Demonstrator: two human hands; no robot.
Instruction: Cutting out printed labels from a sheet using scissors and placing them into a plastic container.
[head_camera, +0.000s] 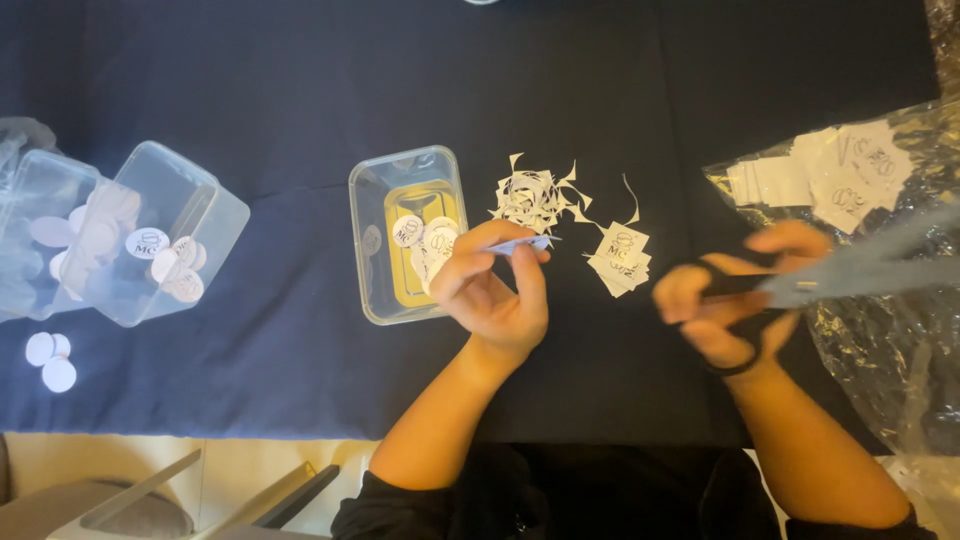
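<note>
**Paper piece pinched in left hand, scissors gripped in right**

Left hand (492, 290): fingers and thumb closed together on a small white paper piece (522, 243), held at the fingertips just above the dark blue cloth (280, 90). The paper sticks out to the right of the fingertips, edge-on to the camera; its print cannot be made out.

Right hand (735, 300): wrapped around the black handles of a pair of scissors (800, 285), fingers through the loops. Blades point right and are motion-blurred, so whether they stand apart or together cannot be told. Scissors and paper piece are well apart, not touching.

Between the two hands: a small stack of square printed cutouts (620, 258) lying on the cloth. Just above the left hand: a loose heap of white paper trimmings (540, 195), thin curled slivers and corner offcuts.

Immediately left of the left hand: a clear rectangular plastic tub (372, 250), upright, holding several round white printed discs (425, 238) over a yellow base. The hand's fingers overlap the tub's right rim in view.

Far left: two more clear tubs (215, 215), tilted, with round discs inside. Below them, three loose white discs (50, 360) on the cloth.

Far right: a crinkled clear plastic bag (880, 370) with uncut white printed sheets (850, 170) lying on it.

Bottom edge: dark sleeves pushed up, forearms bare.
</note>
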